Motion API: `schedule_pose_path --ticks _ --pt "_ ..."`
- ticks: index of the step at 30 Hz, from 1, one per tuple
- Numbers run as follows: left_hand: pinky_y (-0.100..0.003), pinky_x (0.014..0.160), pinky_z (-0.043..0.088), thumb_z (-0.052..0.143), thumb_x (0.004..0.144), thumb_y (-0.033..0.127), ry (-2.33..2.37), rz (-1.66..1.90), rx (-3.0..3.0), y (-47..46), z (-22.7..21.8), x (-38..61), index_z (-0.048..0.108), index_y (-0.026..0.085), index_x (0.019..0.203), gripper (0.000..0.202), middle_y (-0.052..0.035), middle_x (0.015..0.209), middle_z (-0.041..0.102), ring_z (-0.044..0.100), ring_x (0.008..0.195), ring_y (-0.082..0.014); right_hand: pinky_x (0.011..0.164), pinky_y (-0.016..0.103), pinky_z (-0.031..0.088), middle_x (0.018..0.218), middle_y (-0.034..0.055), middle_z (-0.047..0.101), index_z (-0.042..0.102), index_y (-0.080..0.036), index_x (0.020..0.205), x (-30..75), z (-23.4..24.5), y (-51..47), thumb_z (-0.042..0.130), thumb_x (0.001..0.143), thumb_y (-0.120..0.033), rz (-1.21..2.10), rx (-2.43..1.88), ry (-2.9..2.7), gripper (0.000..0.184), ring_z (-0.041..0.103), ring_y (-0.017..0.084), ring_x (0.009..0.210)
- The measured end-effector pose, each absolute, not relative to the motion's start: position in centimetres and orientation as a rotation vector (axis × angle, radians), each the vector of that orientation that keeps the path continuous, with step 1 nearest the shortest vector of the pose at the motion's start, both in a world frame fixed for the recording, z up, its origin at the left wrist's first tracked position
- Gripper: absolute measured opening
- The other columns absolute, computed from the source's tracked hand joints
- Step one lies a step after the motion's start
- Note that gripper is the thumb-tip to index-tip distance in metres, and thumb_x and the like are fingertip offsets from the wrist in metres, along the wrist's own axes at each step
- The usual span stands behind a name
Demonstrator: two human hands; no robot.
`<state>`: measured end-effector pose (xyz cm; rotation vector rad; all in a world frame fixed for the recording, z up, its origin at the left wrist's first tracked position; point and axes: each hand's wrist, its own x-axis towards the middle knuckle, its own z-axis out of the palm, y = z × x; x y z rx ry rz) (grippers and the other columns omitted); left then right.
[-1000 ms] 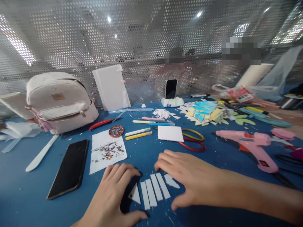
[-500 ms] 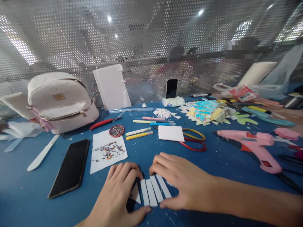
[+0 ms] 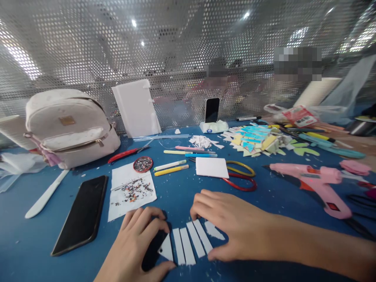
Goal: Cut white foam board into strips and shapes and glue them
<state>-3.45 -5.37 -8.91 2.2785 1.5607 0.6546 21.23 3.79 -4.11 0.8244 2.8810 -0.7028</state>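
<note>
Several narrow white strips (image 3: 188, 243) lie side by side on the blue table (image 3: 182, 192) near the front edge. A white triangle piece (image 3: 166, 248) lies at their left and an irregular white scrap (image 3: 214, 231) at their right. My left hand (image 3: 136, 244) arches over the triangle, with curled fingers above it and the thumb below it. My right hand (image 3: 232, 223) spans the strips, its fingertips pressed together on their far ends and its thumb at the near end of the rightmost strip.
A black phone (image 3: 80, 213) and a paper with glitter (image 3: 131, 192) lie to the left. A white card (image 3: 211, 167), scissors (image 3: 239, 176) and markers (image 3: 172, 168) lie beyond the hands. A pink glue gun (image 3: 317, 184) is on the right and a backpack (image 3: 69, 125) at the back left.
My right hand has drawn slightly right, uncovering the irregular scrap again. My left hand has slid a little left. The strips have stayed close together.
</note>
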Motion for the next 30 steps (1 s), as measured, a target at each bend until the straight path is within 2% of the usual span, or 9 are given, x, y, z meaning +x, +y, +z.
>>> schedule_pose_path --ticks 5,10,13,17,22,26,30 --pt "-0.041 0.089 0.046 0.078 0.079 0.04 1.565 0.643 2.273 -5.2 -9.1 -3.6 0.061 0.031 0.102 0.03 -0.0031 0.115 0.063 0.058 0.103 -0.0275 0.082 0.039 0.045 0.111 0.0082 0.059 0.06 -0.018 0.111 21.4 -3.9 3.9 0.084 0.072 -0.035 -0.682 0.808 2.867 0.048 0.053 0.029 0.104" --pt "-0.042 0.092 0.044 0.077 0.071 0.066 1.455 0.654 2.37 -4.9 -10.1 -3.9 0.052 0.031 0.125 0.07 -0.0064 0.12 0.062 0.058 0.107 -0.0308 0.083 0.04 0.044 0.108 0.0074 0.059 0.06 -0.017 0.107 22.1 -3.0 4.4 0.087 0.068 -0.034 -0.643 0.821 2.817 0.051 0.054 0.03 0.102" --pt "-0.043 0.091 0.044 0.078 0.072 0.064 1.422 0.587 2.378 -4.7 -9.9 -3.3 0.054 0.028 0.12 0.065 -0.0078 0.12 0.061 0.058 0.106 -0.031 0.077 0.035 0.042 0.102 0.0047 0.059 0.06 -0.018 0.099 22.3 -2.6 4.6 0.087 0.071 -0.029 -0.632 0.843 2.776 0.04 0.055 0.027 0.097" --pt "-0.044 0.09 0.043 0.083 0.072 0.04 1.553 0.55 2.256 -4.8 -8.8 -2.0 0.059 0.027 0.105 0.043 -0.0059 0.116 0.061 0.057 0.103 -0.0302 0.073 0.031 0.038 0.097 0.0007 0.058 0.059 -0.02 0.093 22.4 -2.6 4.7 0.086 0.072 -0.026 -0.676 0.811 2.767 0.034 0.055 0.023 0.095" --pt "-0.044 0.09 0.043 0.082 0.071 0.031 1.563 0.569 2.221 -5.1 -8.4 -1.6 0.058 0.027 0.104 0.041 -0.006 0.117 0.061 0.056 0.103 -0.0307 0.07 0.029 0.035 0.094 -0.0015 0.056 0.057 -0.02 0.09 22.7 -2.8 4.9 0.081 0.078 -0.022 -0.678 0.822 2.774 0.027 0.055 0.02 0.092" --pt "-0.044 0.091 0.042 0.078 0.077 0.039 1.526 0.592 2.287 -5.1 -9.1 -2.2 0.056 0.027 0.107 0.038 -0.0066 0.117 0.06 0.056 0.103 -0.0306 0.07 0.029 0.034 0.092 -0.0028 0.056 0.055 -0.021 0.089 22.8 -3.1 5.1 0.081 0.077 -0.021 -0.662 0.816 2.804 0.028 0.055 0.019 0.092" --pt "-0.041 0.087 0.044 0.074 0.078 0.057 1.423 0.606 2.379 -5.1 -9.7 -3.1 0.053 0.027 0.115 0.052 -0.0084 0.118 0.06 0.057 0.102 -0.0303 0.07 0.029 0.035 0.094 -0.0023 0.058 0.057 -0.021 0.092 22.7 -3.2 5.1 0.081 0.079 -0.029 -0.694 0.827 2.813 0.029 0.056 0.02 0.092"
